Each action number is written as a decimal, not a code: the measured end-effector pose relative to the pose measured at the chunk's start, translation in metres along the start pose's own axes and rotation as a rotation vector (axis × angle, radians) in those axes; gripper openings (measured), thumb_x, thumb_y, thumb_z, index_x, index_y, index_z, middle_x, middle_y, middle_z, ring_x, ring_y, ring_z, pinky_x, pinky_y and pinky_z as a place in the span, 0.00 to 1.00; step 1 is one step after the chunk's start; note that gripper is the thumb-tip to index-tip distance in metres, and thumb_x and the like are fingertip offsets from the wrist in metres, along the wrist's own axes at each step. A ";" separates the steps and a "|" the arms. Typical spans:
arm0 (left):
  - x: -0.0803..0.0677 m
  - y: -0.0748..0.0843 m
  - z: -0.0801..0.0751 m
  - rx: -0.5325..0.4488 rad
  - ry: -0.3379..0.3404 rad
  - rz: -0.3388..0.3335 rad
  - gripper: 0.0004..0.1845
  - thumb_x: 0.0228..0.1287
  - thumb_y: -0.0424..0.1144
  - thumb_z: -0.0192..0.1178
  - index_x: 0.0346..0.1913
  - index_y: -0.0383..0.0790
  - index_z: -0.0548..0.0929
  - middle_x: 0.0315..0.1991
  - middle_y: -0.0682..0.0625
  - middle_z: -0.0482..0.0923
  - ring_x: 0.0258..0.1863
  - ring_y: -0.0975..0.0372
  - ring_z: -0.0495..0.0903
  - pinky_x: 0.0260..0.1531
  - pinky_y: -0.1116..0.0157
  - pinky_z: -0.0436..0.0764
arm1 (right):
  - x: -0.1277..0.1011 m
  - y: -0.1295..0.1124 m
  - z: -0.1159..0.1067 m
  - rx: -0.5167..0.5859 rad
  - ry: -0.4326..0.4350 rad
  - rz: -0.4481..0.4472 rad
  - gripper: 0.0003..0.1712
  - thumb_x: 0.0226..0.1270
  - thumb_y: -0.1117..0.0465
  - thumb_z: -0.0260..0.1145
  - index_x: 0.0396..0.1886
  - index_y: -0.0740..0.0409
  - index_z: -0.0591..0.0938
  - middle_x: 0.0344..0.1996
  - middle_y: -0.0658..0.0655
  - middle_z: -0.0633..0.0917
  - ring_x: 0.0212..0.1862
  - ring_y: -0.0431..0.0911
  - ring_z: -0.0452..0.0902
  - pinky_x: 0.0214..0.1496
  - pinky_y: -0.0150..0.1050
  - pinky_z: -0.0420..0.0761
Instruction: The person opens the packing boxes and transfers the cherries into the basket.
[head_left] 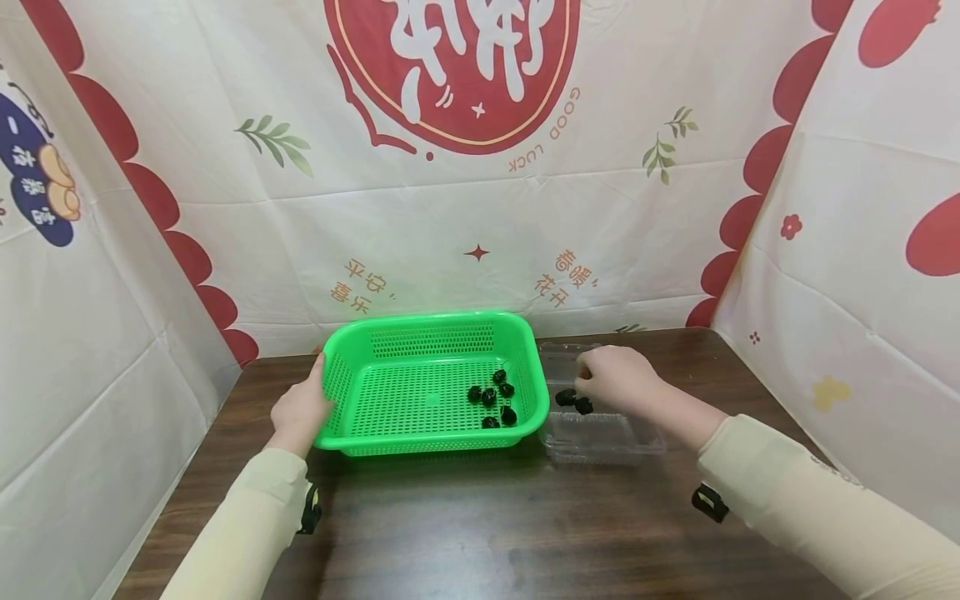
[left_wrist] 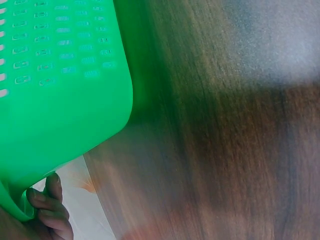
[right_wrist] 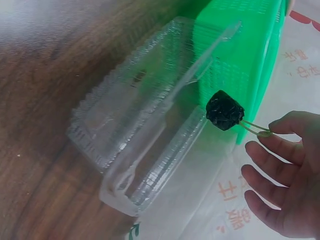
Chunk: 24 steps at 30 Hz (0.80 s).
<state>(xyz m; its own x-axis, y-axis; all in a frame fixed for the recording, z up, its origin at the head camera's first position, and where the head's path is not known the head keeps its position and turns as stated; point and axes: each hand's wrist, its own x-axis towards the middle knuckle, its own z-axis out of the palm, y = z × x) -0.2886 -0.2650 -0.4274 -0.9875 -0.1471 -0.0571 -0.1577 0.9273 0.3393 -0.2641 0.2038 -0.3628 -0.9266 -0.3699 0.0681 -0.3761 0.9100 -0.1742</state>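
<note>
**Dark fruit held by the stems over the clear box, beside the green basket**

Head view, centre of frame: green basket (head_left: 431, 383) sits on the dark wooden table (head_left: 480, 517). Perforated floor and walls. Five or so small dark fruits (head_left: 492, 402) lie loose in its right part.

Left hand (head_left: 300, 410), left of centre, holds the basket's left rim. In the left wrist view, lower left corner, the fingers (left_wrist: 50, 205) curl under the green edge (left_wrist: 65, 95); the hand is clamped on the rim.

Right of the basket, touching or just beside its right wall: an open clear plastic box (head_left: 600, 433), lid hinged open toward the back. In the right wrist view it fills the middle of the frame (right_wrist: 135, 125); I can make out one small dark speck inside, nothing more.

Right hand (head_left: 618, 377) is above the box, right of centre. Dark fruit (head_left: 573, 402) hangs at its fingertips. The right wrist view shows one fruit (right_wrist: 224, 111) dangling from thin yellowish stems pinched at the fingertips (right_wrist: 272, 131), the remaining fingers loosely curved below. Head view suggests two fruits on the stems; the wrist view shows only one clearly.

Pale long sleeves on both arms. Printed red-and-white cloth (head_left: 480, 167) walls the table on three sides.
</note>
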 end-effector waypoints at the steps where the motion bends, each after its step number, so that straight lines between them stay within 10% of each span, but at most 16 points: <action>1: 0.000 0.000 0.000 0.000 -0.001 0.000 0.47 0.64 0.36 0.60 0.79 0.48 0.42 0.32 0.38 0.79 0.28 0.51 0.75 0.22 0.54 0.71 | 0.001 0.000 -0.001 -0.004 0.008 0.001 0.13 0.59 0.62 0.61 0.16 0.50 0.74 0.13 0.46 0.71 0.18 0.42 0.63 0.22 0.38 0.62; 24: 0.001 0.000 0.002 0.008 0.005 -0.006 0.48 0.63 0.36 0.61 0.79 0.48 0.42 0.32 0.38 0.79 0.27 0.51 0.75 0.22 0.54 0.71 | 0.018 -0.005 -0.005 -0.069 0.324 -0.110 0.05 0.63 0.61 0.68 0.29 0.56 0.87 0.25 0.50 0.82 0.31 0.48 0.78 0.39 0.50 0.77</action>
<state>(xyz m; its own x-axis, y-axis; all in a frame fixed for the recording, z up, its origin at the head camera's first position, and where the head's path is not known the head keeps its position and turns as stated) -0.2892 -0.2650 -0.4291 -0.9865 -0.1544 -0.0549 -0.1638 0.9290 0.3319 -0.2789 0.1934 -0.3557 -0.8286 -0.3983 0.3934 -0.4631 0.8825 -0.0820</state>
